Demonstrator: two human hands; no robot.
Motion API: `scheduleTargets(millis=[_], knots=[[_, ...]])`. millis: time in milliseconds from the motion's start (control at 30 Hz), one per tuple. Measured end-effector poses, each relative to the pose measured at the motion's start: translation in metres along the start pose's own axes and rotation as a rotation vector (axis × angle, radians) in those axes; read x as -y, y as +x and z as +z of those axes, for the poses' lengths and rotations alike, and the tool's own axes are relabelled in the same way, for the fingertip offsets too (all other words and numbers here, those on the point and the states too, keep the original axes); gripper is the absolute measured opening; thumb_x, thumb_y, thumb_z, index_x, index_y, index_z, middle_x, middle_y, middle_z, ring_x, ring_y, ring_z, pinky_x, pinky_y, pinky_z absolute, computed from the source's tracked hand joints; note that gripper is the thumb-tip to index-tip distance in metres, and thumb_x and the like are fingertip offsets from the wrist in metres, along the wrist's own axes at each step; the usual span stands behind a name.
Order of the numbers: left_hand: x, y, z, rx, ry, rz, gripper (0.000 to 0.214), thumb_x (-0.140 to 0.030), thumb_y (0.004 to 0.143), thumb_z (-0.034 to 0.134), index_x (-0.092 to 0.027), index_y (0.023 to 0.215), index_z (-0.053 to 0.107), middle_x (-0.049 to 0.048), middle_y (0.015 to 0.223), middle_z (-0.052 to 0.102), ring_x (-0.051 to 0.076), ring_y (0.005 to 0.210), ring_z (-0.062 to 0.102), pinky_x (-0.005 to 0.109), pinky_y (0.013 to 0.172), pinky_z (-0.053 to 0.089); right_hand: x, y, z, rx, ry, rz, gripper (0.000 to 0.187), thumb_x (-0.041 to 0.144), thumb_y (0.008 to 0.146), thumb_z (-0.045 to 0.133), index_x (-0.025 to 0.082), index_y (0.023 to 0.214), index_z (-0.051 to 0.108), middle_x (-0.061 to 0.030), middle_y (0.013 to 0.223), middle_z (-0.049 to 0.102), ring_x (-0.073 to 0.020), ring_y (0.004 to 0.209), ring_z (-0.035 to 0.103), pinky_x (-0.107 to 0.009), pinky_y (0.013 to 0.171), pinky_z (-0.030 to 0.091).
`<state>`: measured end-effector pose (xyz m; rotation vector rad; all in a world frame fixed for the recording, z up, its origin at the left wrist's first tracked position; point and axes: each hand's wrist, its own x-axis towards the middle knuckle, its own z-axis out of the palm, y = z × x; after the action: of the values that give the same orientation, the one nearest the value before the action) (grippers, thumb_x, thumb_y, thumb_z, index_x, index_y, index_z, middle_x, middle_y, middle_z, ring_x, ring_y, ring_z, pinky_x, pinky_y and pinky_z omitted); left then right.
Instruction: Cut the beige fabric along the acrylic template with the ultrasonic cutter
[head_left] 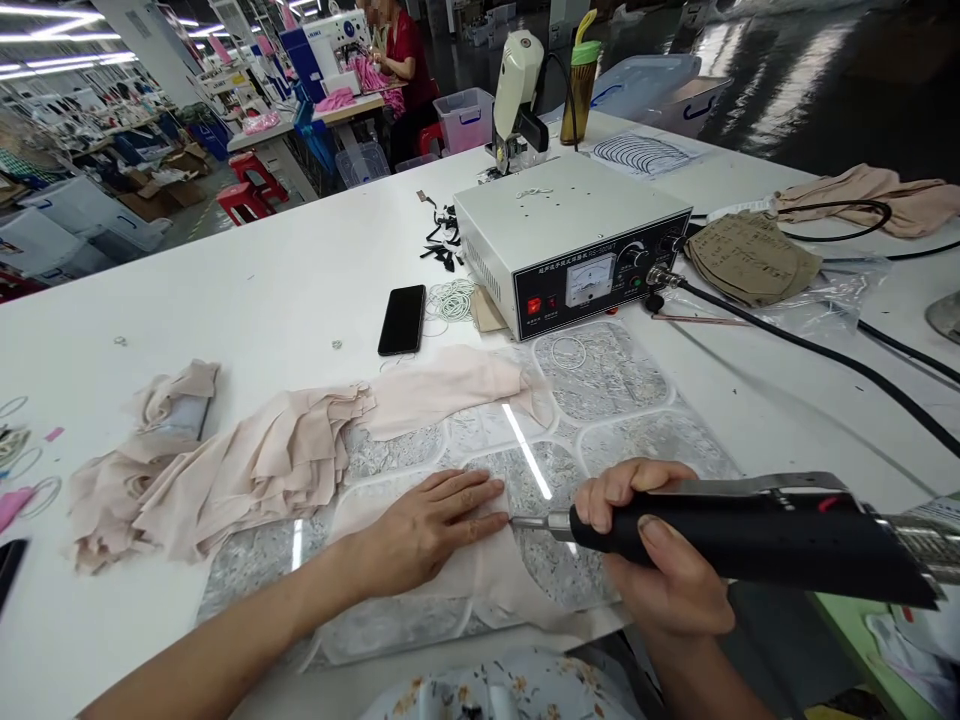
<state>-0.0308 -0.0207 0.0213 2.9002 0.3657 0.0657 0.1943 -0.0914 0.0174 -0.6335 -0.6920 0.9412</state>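
Flat on a pale pink fabric piece (491,575), my left hand (442,525) presses with its fingers stretched out. My right hand (660,550) is wrapped round the black handle of an ultrasonic cutter (720,530). Its metal tip points left and meets the fabric edge beside my left fingertips. Under the fabric lies a clear, grey-patterned mat (615,370). Another pink piece (442,385) rests along the mat's upper part, and a loose stack of pink pieces (262,460) lies to the left.
A control box (577,240) with a dial and black cable (825,350) stands at the back. Near it are a phone (402,320), green elastic loops (454,300), brown templates (750,258), a bottle (580,95) and a small white machine (517,95). A person in red (405,60) sits farther off.
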Motion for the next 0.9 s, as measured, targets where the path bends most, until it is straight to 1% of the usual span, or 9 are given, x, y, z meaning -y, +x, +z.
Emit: scheduleTargets(millis=[167,367,567,700,900], knots=[[-0.001,0.0,0.002,-0.012,-0.011,-0.004,0.046,-0.006,0.092,0.038,-0.018,0.135,0.05,0.0098,0.146,0.042,0.027,0.136,0.039,0.045,0.11,0.039,0.0,0.004,0.0,-0.024,-0.044,-0.081,0.011,0.021,0.078,0.059,0.022,0.089,0.058,0.0015,0.075,0.053,-0.011,0.056,0.055,-0.032,0.055,0.05],[0.0,-0.001,0.002,-0.021,0.022,0.009,0.045,-0.007,0.095,0.035,-0.018,0.136,0.049,0.0093,0.147,0.042,0.027,0.136,0.039,0.044,0.109,0.039,-0.003,0.006,0.004,-0.029,-0.074,-0.089,0.011,0.02,0.077,0.058,0.022,0.088,0.058,0.0012,0.074,0.054,-0.0118,0.056,0.054,-0.033,0.054,0.049],[-0.001,-0.001,0.001,0.005,0.036,0.011,0.049,-0.004,0.093,0.034,-0.018,0.138,0.046,0.0081,0.149,0.038,0.027,0.139,0.035,0.045,0.111,0.036,-0.005,0.008,0.008,-0.08,-0.103,-0.133,0.014,0.02,0.077,0.057,0.022,0.091,0.057,0.0012,0.076,0.054,-0.0118,0.056,0.054,-0.034,0.057,0.05],[0.0,-0.002,0.002,0.029,0.03,0.01,0.054,-0.002,0.089,0.035,-0.019,0.14,0.043,0.008,0.15,0.036,0.029,0.14,0.032,0.047,0.111,0.035,-0.008,0.008,0.012,-0.093,-0.138,-0.104,0.013,0.021,0.078,0.057,0.024,0.091,0.056,0.0019,0.077,0.052,-0.0122,0.059,0.055,-0.034,0.061,0.05],[0.001,-0.003,0.004,0.012,0.028,0.025,0.054,-0.002,0.089,0.036,-0.018,0.141,0.042,0.0091,0.151,0.034,0.029,0.141,0.029,0.047,0.112,0.033,-0.01,0.006,0.011,-0.053,-0.19,-0.095,0.013,0.021,0.081,0.056,0.025,0.093,0.054,0.0018,0.079,0.051,-0.0125,0.061,0.055,-0.036,0.064,0.051]])
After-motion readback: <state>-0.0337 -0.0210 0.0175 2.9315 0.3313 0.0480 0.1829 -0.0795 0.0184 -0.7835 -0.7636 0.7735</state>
